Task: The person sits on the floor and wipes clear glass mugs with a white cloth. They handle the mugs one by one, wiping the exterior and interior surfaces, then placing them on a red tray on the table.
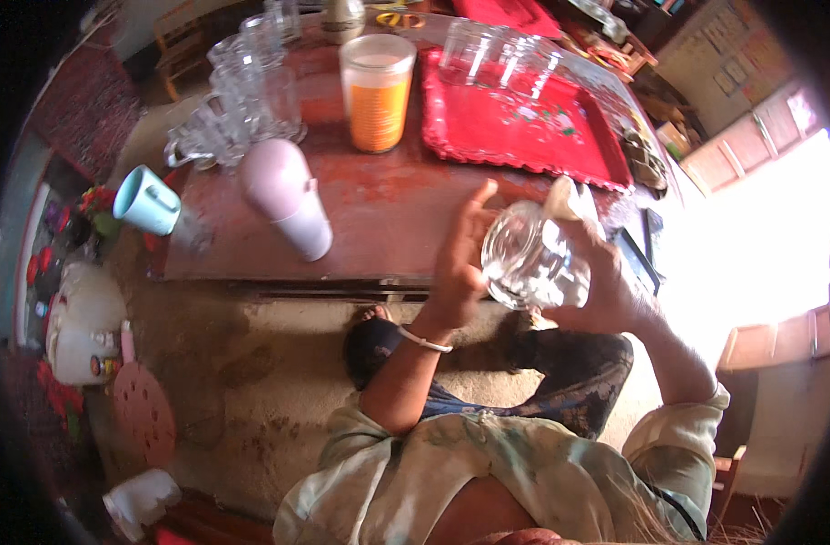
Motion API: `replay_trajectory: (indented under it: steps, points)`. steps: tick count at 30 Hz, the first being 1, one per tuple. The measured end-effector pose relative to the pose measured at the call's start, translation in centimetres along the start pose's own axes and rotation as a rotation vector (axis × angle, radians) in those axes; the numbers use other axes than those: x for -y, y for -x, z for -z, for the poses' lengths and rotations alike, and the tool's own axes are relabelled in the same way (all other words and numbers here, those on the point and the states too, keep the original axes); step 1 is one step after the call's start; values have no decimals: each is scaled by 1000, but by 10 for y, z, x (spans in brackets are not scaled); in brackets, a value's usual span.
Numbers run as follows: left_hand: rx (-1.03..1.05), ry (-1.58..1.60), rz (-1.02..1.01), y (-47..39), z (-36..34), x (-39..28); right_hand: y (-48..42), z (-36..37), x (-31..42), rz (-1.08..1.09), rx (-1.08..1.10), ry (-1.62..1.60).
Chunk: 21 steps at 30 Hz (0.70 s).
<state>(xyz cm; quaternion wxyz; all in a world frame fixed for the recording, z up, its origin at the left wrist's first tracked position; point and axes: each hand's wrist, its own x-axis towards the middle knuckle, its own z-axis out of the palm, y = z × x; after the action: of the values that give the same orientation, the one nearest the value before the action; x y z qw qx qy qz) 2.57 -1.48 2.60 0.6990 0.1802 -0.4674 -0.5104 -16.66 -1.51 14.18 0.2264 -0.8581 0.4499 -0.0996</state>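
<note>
A clear glass vessel (524,262) is tilted on its side between my hands, in front of the table edge. My right hand (609,279) wraps around its right side. At the vessel's round left end is my left hand (463,262), thumb and fingers at the edge and the index finger raised away from it. A white cloth (563,196) shows behind the glass at my right fingers; how much of it lies inside or around the glass is hidden. My left wrist has a white bangle (423,338).
A red tray (524,133) bears several upturned-looking glasses (500,58). Several glass mugs (245,102) crowd the table's (381,225) left side. Nearer stand an orange-patterned tumbler (377,95), a lilac bottle (289,197) and a light-blue mug (147,199) at the left edge. A dark-screened device (636,259) lies right.
</note>
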Motion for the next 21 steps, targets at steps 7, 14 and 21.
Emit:
replay_trajectory:
  steps: [7,14,21]
  points:
    - [-240,-134,72,-6,-7,23,-26,65,-84,132,-802,-721]
    - [-273,-198,234,-12,-15,26,-148,98,-191,-30,-1065,-621]
    - [-229,-313,234,-15,-12,42,-260,69,-305,-724,-1171,-120]
